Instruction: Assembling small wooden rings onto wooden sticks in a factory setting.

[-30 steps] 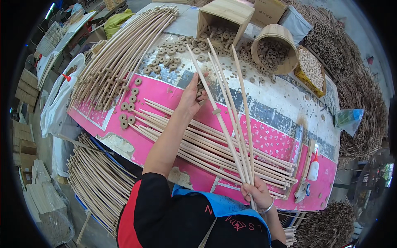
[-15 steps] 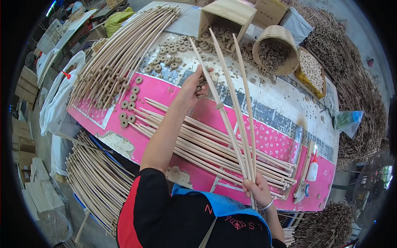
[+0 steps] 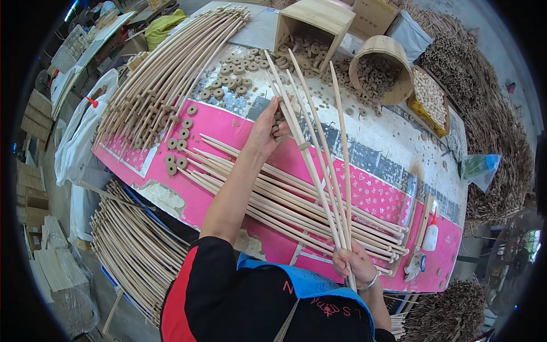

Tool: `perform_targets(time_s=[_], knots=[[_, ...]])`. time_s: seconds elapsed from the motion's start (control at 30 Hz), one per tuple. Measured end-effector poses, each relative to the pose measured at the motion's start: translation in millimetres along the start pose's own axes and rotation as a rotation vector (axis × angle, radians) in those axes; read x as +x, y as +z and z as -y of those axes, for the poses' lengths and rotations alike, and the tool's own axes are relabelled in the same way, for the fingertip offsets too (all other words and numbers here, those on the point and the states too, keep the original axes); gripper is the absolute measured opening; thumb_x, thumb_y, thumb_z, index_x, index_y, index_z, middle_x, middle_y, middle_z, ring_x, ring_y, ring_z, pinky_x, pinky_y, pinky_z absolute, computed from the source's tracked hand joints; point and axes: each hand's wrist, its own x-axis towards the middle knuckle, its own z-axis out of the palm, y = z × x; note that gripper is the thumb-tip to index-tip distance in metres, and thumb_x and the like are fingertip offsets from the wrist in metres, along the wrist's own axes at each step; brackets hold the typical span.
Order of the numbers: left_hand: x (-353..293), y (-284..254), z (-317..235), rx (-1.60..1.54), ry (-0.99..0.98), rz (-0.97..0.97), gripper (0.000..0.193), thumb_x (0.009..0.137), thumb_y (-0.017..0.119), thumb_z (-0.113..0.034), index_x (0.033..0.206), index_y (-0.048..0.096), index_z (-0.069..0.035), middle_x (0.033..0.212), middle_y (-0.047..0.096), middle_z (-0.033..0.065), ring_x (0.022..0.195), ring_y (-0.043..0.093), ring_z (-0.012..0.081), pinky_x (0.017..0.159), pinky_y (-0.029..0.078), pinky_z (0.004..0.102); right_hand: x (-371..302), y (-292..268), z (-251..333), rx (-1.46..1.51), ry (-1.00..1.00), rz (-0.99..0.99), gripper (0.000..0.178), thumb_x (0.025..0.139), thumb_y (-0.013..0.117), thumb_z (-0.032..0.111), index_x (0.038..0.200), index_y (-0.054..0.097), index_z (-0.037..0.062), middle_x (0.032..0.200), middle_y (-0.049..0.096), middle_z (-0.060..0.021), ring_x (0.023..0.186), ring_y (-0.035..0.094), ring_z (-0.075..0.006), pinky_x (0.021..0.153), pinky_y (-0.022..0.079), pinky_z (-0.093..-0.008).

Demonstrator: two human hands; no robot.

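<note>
My right hand [image 3: 356, 263] is closed round the lower ends of several long thin wooden sticks [image 3: 322, 151], which fan upward over the table. One of them carries a wooden ring [image 3: 304, 146] partway along its length. Beside the upper part of this bunch, my left hand [image 3: 265, 130] is curled around several small wooden rings [image 3: 278, 118]. Its thumb and fingertips are at the leftmost sticks; whether a ring there is threaded on a stick I cannot tell. Beneath my arms, more round-ended sticks [image 3: 285, 196] lie across the pink table covering [image 3: 228, 121].
Wooden rings spill from a wooden box [image 3: 313, 17] and a round wooden tub [image 3: 380, 71]. A yellow box [image 3: 428, 102] holds pale beads. Ringed sticks [image 3: 171, 74] are piled at the left. A glue bottle [image 3: 431, 235] stands right; bundled sticks [image 3: 134, 245] lie lower left.
The stick tips have spread further apart, and another tip shows among them. My left hand has shifted slightly down, its fingertips now up against the leftmost sticks. My right hand keeps its hold.
</note>
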Motion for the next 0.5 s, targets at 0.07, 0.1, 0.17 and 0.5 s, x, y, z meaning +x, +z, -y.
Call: perform_targets(time_s=[0.07,0.1,0.17,0.5], knots=[[-1,2,-2,0.028,0.007,-0.050,0.035,0.101,0.051,-0.039,0.109,0.064,-0.008,0.073,0.057,-0.0003,0.051,0.043,0.0048,0.041,0.026,0.0194,-1,-1,1,-0.029,-0.003,-0.029,0.037,0.100,0.047,0.013,0.133,0.045,-0.0030,0.068,0.048,-0.0017,0.049,0.042,-0.0064,0.045,0.037,-0.0199],[1,-1,-7,0.128,-0.009,-0.046,0.034,0.101,0.052,-0.040,0.106,0.064,-0.008,0.072,0.057,-0.0005,0.050,0.043,0.0050,0.041,0.026,0.0199,-1,0,0,-0.030,-0.004,-0.031,0.037,0.100,0.047,0.013,0.133,0.045,-0.0030,0.068,0.048,-0.0017,0.049,0.042,-0.0064,0.045,0.037,-0.0199],[9,-4,-9,0.228,-0.023,-0.038,0.034,0.100,0.053,-0.040,0.102,0.065,-0.009,0.072,0.057,-0.0007,0.049,0.042,0.0052,0.040,0.025,0.0203,1,2,-3,0.087,-0.015,0.024,0.036,0.100,0.046,0.013,0.133,0.045,-0.0027,0.069,0.048,-0.0014,0.050,0.042,-0.0062,0.046,0.037,-0.0198],[29,0,15,0.216,0.015,-0.108,0.041,0.096,0.057,-0.046,0.110,0.067,-0.009,0.064,0.051,-0.0029,0.049,0.041,0.0042,0.041,0.026,0.0188,-6,3,-6,0.054,-0.058,-0.055,0.029,0.099,0.051,0.013,0.124,0.050,0.0004,0.070,0.050,-0.0007,0.052,0.044,-0.0061,0.047,0.038,-0.0210]])
